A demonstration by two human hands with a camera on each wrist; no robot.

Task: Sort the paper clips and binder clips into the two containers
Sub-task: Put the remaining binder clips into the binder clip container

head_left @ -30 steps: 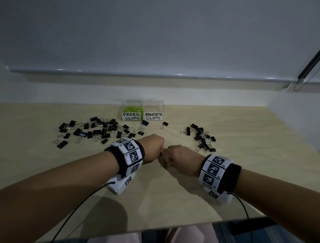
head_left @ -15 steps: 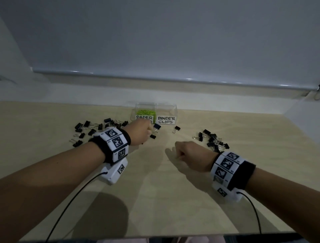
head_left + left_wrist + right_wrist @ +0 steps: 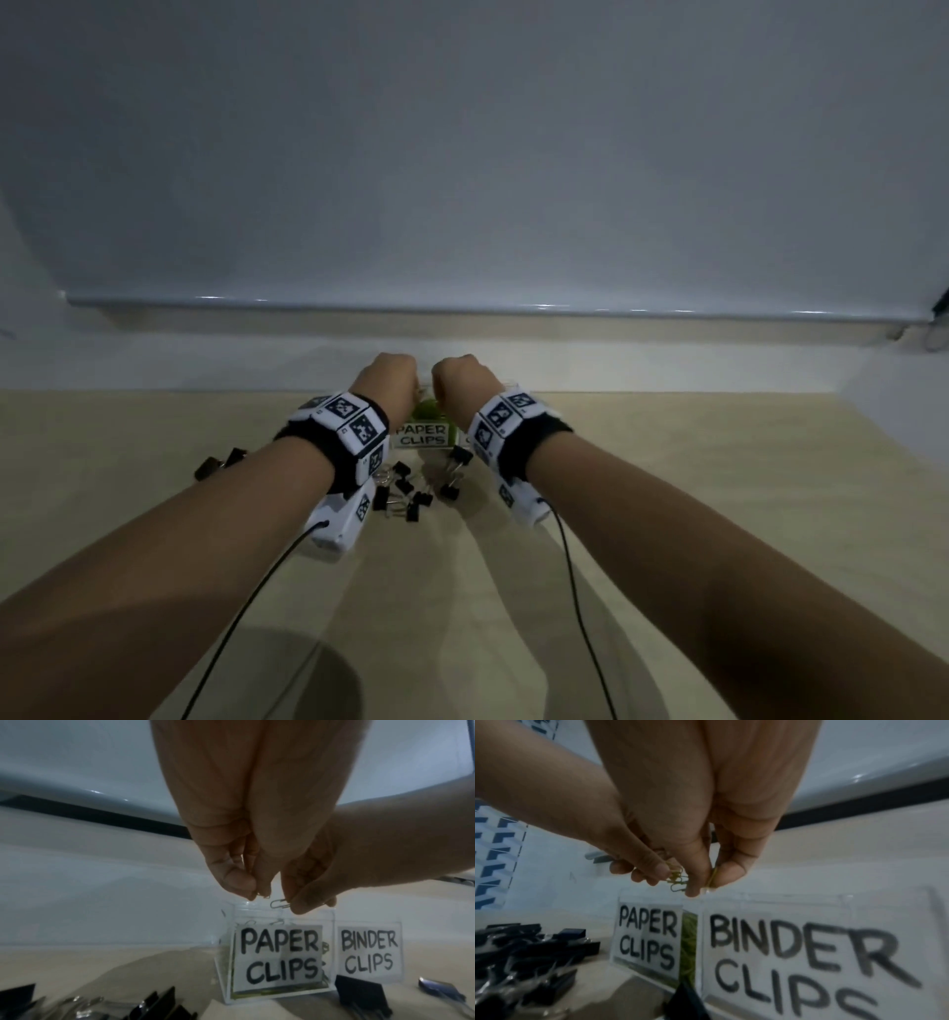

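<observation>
Both hands hang over the clear container labelled PAPER CLIPS (image 3: 423, 434), which holds green clips. My left hand (image 3: 393, 379) pinches small paper clips (image 3: 263, 895) between thumb and fingertips, just above the container's open top (image 3: 280, 955). Close beside it, my right hand (image 3: 462, 383) pinches a paper clip (image 3: 280, 903) over the same container, also seen in the right wrist view as a yellowish paper clip (image 3: 712, 878). The container labelled BINDER CLIPS (image 3: 808, 953) stands directly to the right. Black binder clips (image 3: 405, 493) lie on the table under my wrists.
More black binder clips (image 3: 526, 953) are heaped left of the containers, and one binder clip (image 3: 359, 994) lies in front of the BINDER CLIPS box. The wooden table (image 3: 154, 437) ends at a white wall ledge (image 3: 462, 308) just behind the containers.
Both hands have moved forward from the middle of the table, the left one first, and now meet above the PAPER CLIPS container, each still pinching clips.
</observation>
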